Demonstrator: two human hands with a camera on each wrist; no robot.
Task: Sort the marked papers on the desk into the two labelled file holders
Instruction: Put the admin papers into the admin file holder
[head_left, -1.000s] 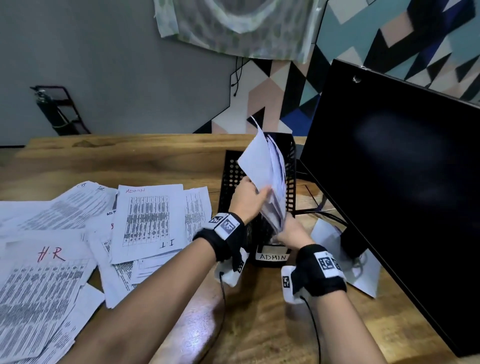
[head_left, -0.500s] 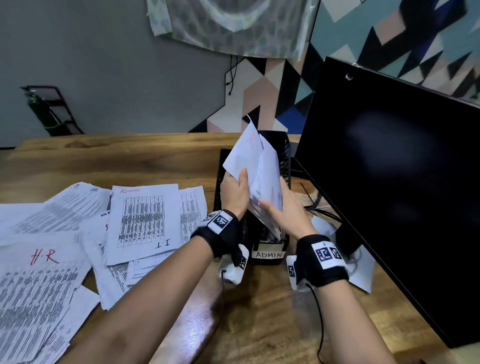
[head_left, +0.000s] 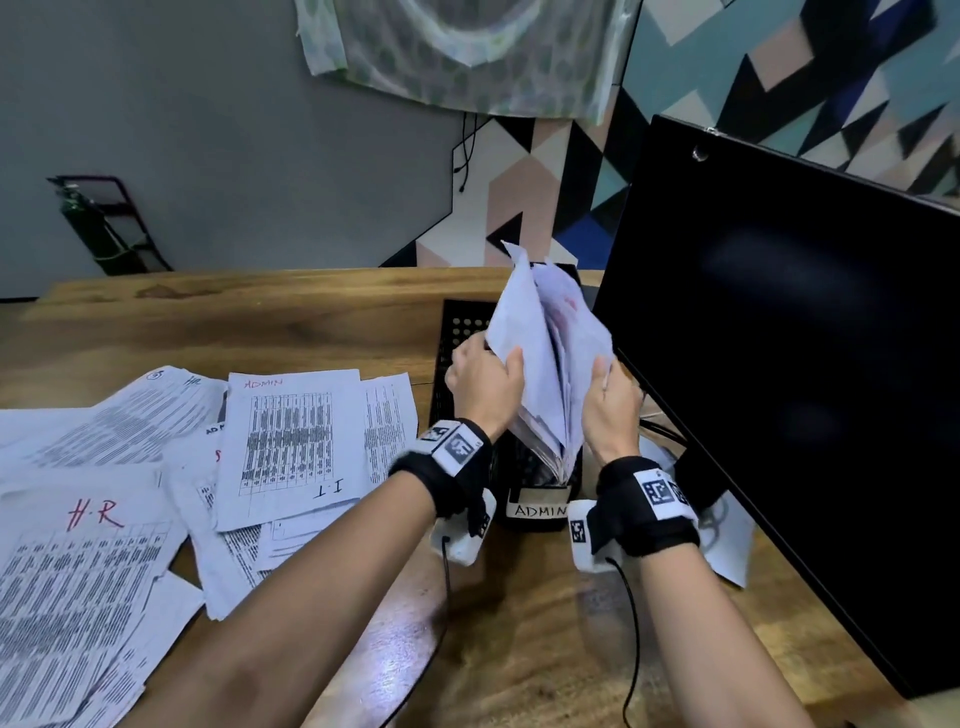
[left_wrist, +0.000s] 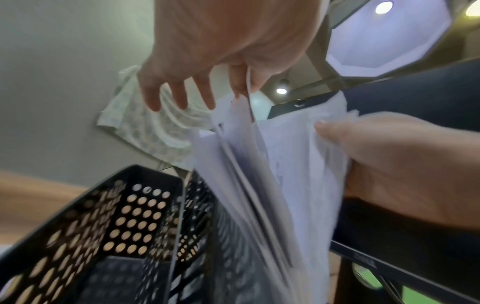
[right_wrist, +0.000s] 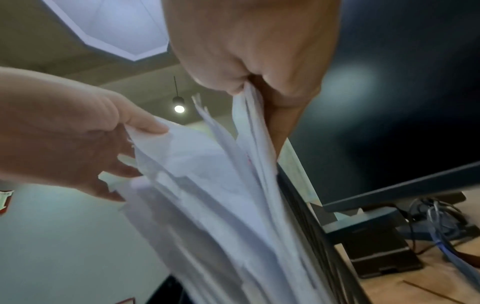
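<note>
A black perforated file holder labelled ADMIN (head_left: 537, 510) stands before the monitor, with a sheaf of white papers (head_left: 545, 358) standing in it. Left of it is a second black holder (head_left: 457, 332), whose inside shows no paper in the left wrist view (left_wrist: 135, 222). My left hand (head_left: 485, 379) pinches the leftmost sheets (left_wrist: 233, 131) between thumb and forefinger, its other fingers spread. My right hand (head_left: 610, 400) grips the right side of the sheaf (right_wrist: 254, 131). Between the hands the sheets fan apart. Loose marked papers (head_left: 296, 441), reading ADMIN, I.T and H.R (head_left: 96, 514), lie on the desk at left.
A large black monitor (head_left: 789, 364) stands close to the right of the holders, with its stand and cables (right_wrist: 441, 216) behind. A white sheet (head_left: 732, 545) lies under the monitor stand. The wooden desk (head_left: 311, 322) runs back to a grey wall.
Both hands have moved up the sheaf in the ADMIN holder. The right hand went from flat against the papers to gripping their right edge, and the sheets have fanned wider.
</note>
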